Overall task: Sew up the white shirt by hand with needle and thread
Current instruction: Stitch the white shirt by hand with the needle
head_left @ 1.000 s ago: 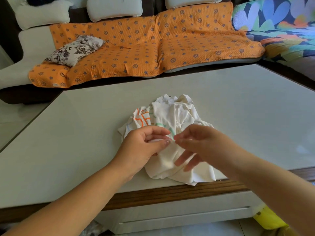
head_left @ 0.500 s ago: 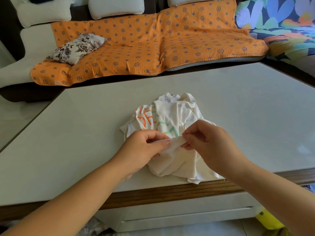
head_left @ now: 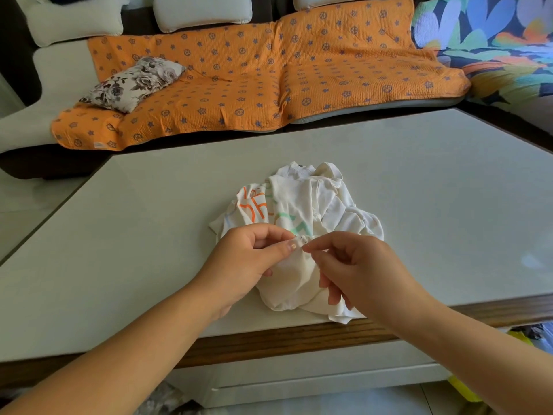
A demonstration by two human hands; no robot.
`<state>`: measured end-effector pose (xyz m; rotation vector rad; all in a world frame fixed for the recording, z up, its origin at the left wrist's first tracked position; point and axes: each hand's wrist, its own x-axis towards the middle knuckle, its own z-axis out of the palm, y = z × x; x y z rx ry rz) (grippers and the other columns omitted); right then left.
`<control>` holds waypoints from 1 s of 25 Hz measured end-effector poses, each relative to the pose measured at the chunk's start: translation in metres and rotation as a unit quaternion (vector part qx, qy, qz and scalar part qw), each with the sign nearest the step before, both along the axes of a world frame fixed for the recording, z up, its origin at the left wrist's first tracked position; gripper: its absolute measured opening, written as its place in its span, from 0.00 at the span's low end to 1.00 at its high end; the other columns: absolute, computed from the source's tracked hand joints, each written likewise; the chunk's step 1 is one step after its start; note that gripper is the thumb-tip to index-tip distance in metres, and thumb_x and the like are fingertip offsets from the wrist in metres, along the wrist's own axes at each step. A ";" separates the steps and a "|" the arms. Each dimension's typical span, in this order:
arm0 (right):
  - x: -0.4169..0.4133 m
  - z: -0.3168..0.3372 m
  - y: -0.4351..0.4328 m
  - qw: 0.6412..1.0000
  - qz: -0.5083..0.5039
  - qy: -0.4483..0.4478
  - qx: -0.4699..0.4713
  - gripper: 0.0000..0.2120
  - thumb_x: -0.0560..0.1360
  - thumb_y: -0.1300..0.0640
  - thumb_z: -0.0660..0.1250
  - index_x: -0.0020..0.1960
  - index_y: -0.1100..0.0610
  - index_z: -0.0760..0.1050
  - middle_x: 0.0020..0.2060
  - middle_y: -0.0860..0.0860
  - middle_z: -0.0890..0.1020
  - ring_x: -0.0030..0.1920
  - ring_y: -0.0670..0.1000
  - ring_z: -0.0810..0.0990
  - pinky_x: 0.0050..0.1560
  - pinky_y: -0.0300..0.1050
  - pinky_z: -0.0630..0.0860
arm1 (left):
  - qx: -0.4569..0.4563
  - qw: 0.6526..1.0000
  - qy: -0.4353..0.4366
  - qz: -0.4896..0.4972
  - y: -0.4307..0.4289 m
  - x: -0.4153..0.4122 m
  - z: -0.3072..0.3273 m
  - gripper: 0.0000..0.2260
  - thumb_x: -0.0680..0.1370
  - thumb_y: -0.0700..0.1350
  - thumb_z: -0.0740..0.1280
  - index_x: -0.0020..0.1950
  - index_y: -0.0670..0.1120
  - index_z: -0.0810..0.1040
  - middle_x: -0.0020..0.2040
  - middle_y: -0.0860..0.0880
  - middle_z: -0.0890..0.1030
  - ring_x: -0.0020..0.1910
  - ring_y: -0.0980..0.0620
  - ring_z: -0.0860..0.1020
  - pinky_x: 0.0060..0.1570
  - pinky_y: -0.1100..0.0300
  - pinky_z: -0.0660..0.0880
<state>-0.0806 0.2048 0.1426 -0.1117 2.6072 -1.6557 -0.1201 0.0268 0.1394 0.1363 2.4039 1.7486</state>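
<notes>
Right hand (head_left: 356,265) nearer left hand (head_left: 248,259) — shirt (head_left: 302,202) beneath

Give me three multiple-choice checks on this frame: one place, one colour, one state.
1. The white shirt lies: A on the sofa; B on the table near its front edge; C on the floor.
2. The star-patterned quilt is: A green; B orange; C grey.
3. The left hand: A lies flat on the table; B hangs empty; C pinches the shirt.
Key: B, it is bunched on the tabletop; B, orange with blue stars; C, thumb and finger pinch a fold.
</notes>
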 end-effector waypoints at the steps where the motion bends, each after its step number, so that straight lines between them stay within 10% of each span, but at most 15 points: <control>1: -0.001 0.000 0.000 1.000 -0.002 -0.005 -0.003 0.09 0.80 0.56 0.63 0.50 0.46 0.81 0.28 0.48 0.80 0.24 0.43 0.76 0.27 0.37 0.73 | 0.002 1.000 -0.001 0.000 0.000 0.000 0.000 0.03 0.76 0.45 0.71 0.47 0.51 0.84 0.39 0.57 0.85 0.37 0.66 0.78 0.36 0.67 0.73; 25: -0.001 -0.010 -0.008 1.000 -0.016 -0.024 -0.007 0.09 0.79 0.58 0.61 0.54 0.48 0.78 0.28 0.48 0.81 0.23 0.43 0.78 0.26 0.36 0.74 | -0.008 0.998 0.042 0.046 0.007 0.005 -0.002 0.04 0.75 0.43 0.73 0.45 0.51 0.85 0.41 0.55 0.86 0.40 0.61 0.81 0.37 0.69 0.74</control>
